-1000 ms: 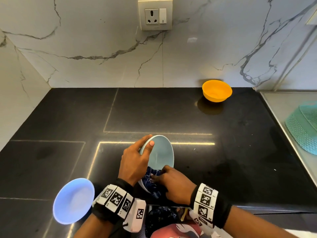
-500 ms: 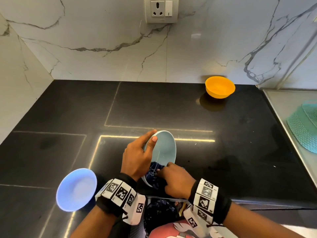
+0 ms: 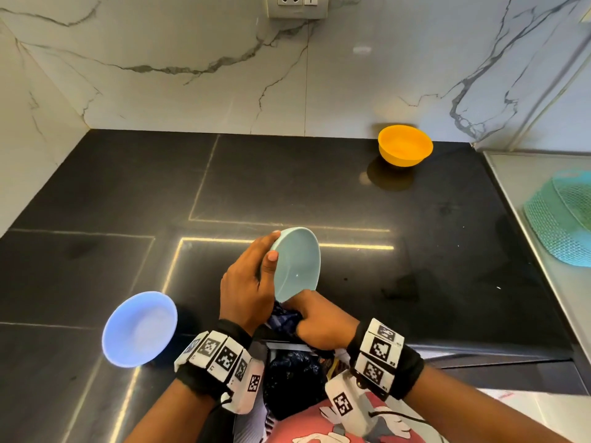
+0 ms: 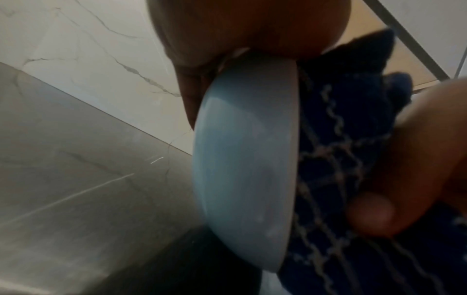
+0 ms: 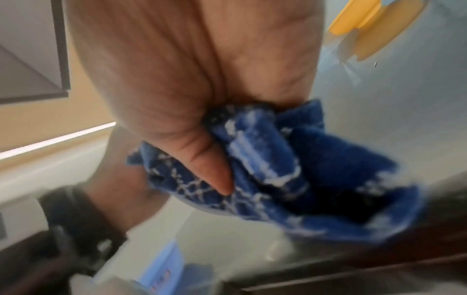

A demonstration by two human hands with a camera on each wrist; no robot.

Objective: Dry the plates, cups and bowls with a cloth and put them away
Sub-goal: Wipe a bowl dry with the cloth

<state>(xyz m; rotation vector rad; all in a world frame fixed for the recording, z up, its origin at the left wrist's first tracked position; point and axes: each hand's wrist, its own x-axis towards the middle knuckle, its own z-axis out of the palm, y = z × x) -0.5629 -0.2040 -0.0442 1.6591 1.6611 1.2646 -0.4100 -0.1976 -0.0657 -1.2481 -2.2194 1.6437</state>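
A pale teal bowl [image 3: 295,263] is held tilted on edge above the black counter [image 3: 415,251]. My left hand [image 3: 249,282] grips its rim, thumb inside and fingers behind. From the left wrist the same bowl [image 4: 245,159] appears edge-on. My right hand [image 3: 319,324] clutches a dark blue patterned cloth [image 3: 283,318] against the bowl's lower rim; the right wrist view has that cloth [image 5: 290,175] bunched in the fingers. A light blue bowl [image 3: 139,327] rests on the counter at the near left. An orange bowl [image 3: 404,145] sits by the back wall.
A teal mesh basket [image 3: 563,219] lies on the steel draining surface [image 3: 511,174] at the right. Marble walls [image 3: 160,75] close the back and left sides. A power socket [image 3: 297,4] is mounted on the back wall.
The bowl has turned more on edge in my left hand. My right hand has slid the cloth down from inside the bowl to its lower rim.
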